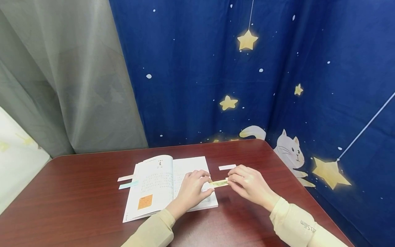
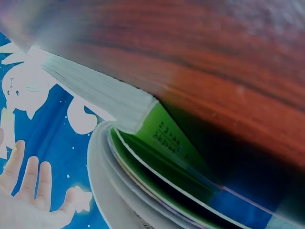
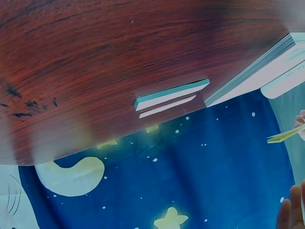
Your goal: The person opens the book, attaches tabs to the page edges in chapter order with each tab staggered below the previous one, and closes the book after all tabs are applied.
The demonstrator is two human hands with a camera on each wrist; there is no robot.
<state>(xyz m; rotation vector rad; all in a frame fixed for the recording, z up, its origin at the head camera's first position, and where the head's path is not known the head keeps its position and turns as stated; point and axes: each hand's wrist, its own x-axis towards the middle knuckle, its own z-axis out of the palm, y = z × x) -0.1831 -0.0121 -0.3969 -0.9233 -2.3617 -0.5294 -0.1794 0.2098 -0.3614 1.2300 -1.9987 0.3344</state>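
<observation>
An open book (image 1: pixel 154 185) lies on the table, and my left hand (image 1: pixel 194 187) is over its right page. Between my two hands runs a narrow yellow sticky-note strip (image 1: pixel 218 183), just past the page's right edge. My left thumb and fingertips pinch its left end. My right hand (image 1: pixel 248 181), fingers bent, pinches the other end. In the right wrist view the strip (image 3: pixel 282 137) shows layers parting at its tip. Part of a hand (image 3: pixel 288 212) enters below it. The left wrist view has my left hand's fingers (image 2: pixel 31 179) spread near a pale strip (image 2: pixel 6 126).
A white strip (image 1: pixel 227 167) lies behind my right hand; from the right wrist it appears as a teal-edged pad (image 3: pixel 171 94) beside a thin pink strip (image 3: pixel 167 106). Pink (image 1: pixel 124 178) and blue (image 1: pixel 128 185) tabs stick out of the book's left edge. An orange note (image 1: pixel 145 201) is on the left page.
</observation>
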